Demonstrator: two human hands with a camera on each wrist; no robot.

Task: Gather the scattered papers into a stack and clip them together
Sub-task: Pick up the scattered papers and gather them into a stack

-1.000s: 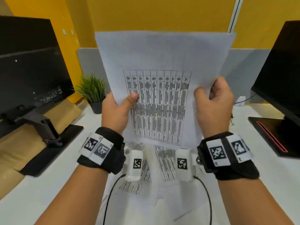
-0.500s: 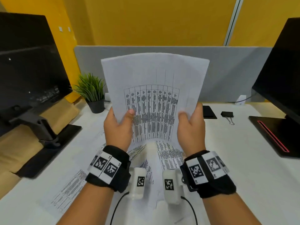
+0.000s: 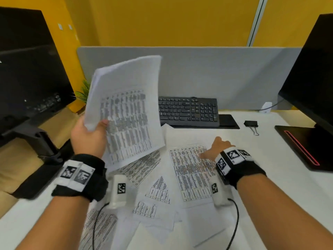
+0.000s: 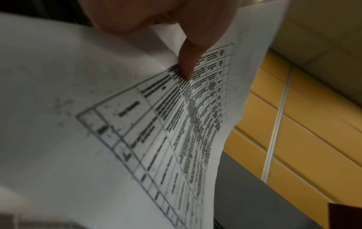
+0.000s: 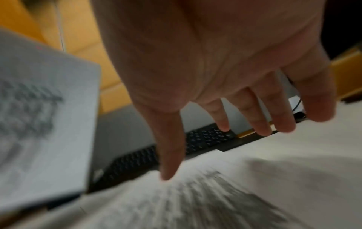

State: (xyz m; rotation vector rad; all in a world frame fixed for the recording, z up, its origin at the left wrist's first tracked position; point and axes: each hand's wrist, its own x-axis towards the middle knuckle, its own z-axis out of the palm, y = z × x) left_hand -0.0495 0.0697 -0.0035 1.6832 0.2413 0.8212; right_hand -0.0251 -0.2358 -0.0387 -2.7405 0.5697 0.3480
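My left hand (image 3: 90,134) holds a small stack of printed papers (image 3: 126,112) upright above the desk's left side, thumb pressed on the front sheet (image 4: 186,68). My right hand (image 3: 216,147) hovers with straight, spread fingers (image 5: 264,124) just over a printed sheet (image 3: 191,170) lying flat on the white desk; it holds nothing. Several more printed sheets (image 3: 155,193) lie scattered and overlapping between my forearms. A black binder clip (image 3: 251,124) rests on the desk at the back right.
A black keyboard (image 3: 187,110) lies against the grey divider (image 3: 198,69). Dark monitors stand at the left (image 3: 30,69) and right (image 3: 313,78) with their bases on the desk. A small plant (image 3: 83,92) peeks out behind the held papers.
My right hand let go of the paper stack and dropped down to the right, over a sheet on the desk. The left hand alone now holds the stack, shifted left and tilted.
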